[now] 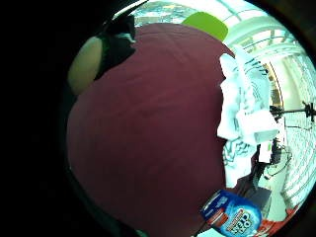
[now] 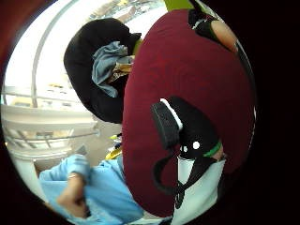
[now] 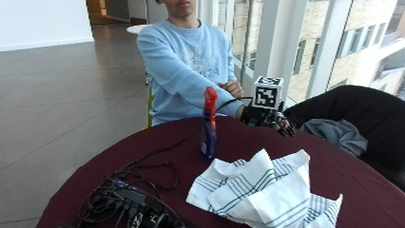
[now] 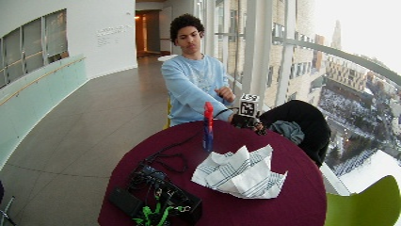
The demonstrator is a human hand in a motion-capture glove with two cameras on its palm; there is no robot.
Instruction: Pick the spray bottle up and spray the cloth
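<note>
A blue spray bottle (image 3: 208, 129) with a red head stands upright on the round maroon table (image 3: 354, 175), also seen as the bottle (image 4: 207, 128) and close to the palm as the bottle (image 1: 232, 215). A white striped cloth (image 3: 263, 190) lies crumpled in front of it, the same cloth (image 4: 240, 172) (image 1: 244, 111). My gloved right hand (image 3: 271, 119) rests at the table's far edge, right of the bottle and apart from it. Its fingers hang relaxed and hold nothing. The gloved thumb (image 2: 185, 126) shows over bare tablecloth.
A tangle of black cables and boxes (image 3: 126, 199) covers the table's near left. A black chair with a grey garment (image 3: 338, 128) stands just beyond the hand. A green chair (image 4: 366, 205) is at the near right. The person's bare hand (image 3: 234, 88) is held near the chest.
</note>
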